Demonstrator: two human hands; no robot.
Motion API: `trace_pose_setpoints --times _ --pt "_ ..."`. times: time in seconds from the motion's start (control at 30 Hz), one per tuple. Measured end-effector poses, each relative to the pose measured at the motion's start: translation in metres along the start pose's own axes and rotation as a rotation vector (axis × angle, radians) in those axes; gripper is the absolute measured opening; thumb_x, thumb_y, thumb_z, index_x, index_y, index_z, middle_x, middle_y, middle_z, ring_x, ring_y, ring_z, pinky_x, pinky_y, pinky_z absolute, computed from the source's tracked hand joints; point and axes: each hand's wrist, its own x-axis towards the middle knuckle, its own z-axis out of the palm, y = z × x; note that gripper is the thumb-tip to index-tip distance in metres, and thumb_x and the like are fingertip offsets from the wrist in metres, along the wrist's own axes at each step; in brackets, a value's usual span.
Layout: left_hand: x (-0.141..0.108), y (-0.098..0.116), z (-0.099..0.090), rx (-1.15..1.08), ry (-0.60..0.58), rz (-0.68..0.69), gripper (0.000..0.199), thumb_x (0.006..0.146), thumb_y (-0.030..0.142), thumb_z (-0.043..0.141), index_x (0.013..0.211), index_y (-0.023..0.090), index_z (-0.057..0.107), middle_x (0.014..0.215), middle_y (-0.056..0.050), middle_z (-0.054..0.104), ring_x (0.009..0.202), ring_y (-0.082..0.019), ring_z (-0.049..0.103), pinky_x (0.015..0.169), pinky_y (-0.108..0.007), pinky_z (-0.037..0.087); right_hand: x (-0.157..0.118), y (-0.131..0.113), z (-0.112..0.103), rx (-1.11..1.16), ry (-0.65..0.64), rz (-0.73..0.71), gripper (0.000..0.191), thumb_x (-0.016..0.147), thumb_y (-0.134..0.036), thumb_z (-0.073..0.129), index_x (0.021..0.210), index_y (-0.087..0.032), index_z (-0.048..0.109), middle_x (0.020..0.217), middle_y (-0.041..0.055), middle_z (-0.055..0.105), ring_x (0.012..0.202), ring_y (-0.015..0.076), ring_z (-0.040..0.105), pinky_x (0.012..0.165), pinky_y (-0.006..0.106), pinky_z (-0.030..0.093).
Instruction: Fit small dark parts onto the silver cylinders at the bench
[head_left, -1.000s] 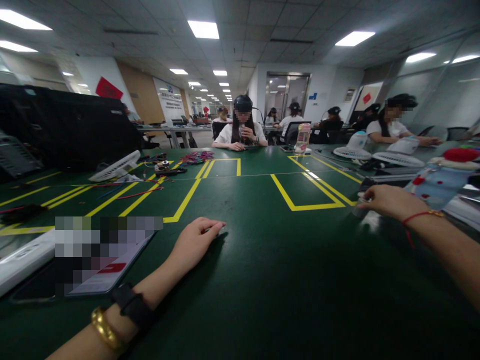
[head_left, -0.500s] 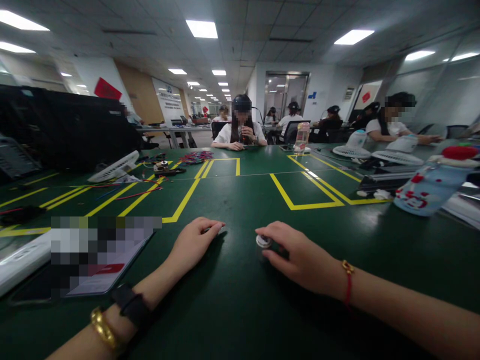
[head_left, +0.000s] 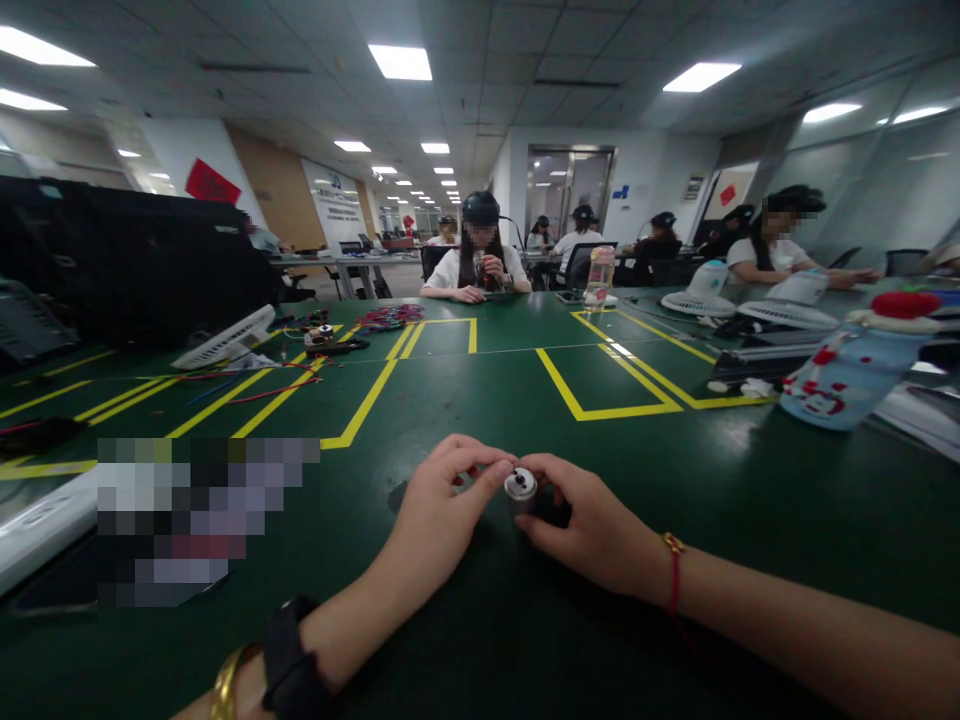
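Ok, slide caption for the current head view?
Both hands at a small metal cylinder, the right gripping it, on a green table with yellow tape.

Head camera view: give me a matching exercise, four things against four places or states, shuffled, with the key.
Things
1. small metal cylinder
2. light-blue bottle
3. black band
4. red bracelet

Places or states
A. on the wrist of the right hand
B. on the wrist of the left hand
C. upright, by the fingertips of both hands
D. at the right of the green table, red on top

Right pairs: 1-C, 2-D, 3-B, 4-A
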Motion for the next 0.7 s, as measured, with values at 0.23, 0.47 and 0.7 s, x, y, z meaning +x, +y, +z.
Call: trace_pose_setpoints --times 0.23,0.47,0.7 --pt "-0.004 -0.018 0.005 0.266 -0.200 0.040 0.015 0.080 0.037 0.060 0.087 0.034 0.072 0.092 -0.002 0.060 0.090 -0.021 0.053 0.081 -0.037 0.041 -0.005 0.004 -0.005 -0.067 0.084 0.020 0.033 0.069 -0.017 0.056 0.102 -0.019 0.050 0.093 0.0012 0.057 0.079 0.0108 0.050 0.070 0.024 0.040" --pt "-0.003 -0.023 -0.004 0.183 -0.263 -0.027 0.031 0.082 0.040 0.055 0.110 0.031 0.065 0.102 -0.003 0.061 0.091 -0.020 0.055 0.081 -0.033 0.042 0.011 0.018 -0.056 -0.286 0.140 0.181 0.027 0.071 -0.029 0.056 0.096 -0.020 0.053 0.087 0.0014 0.060 0.074 0.0120 0.054 0.066 0.024 0.041" --pt "0.010 -0.051 -0.044 0.218 0.035 -0.187 0.035 0.085 0.043 0.046 0.107 0.023 0.065 0.103 -0.005 0.063 0.090 -0.021 0.057 0.080 -0.033 0.043 0.014 0.118 -0.177 -0.791 0.162 0.813 0.033 0.067 -0.040 0.058 0.085 -0.012 0.057 0.081 0.0144 0.061 0.070 0.0217 0.057 0.059 0.031 0.041"
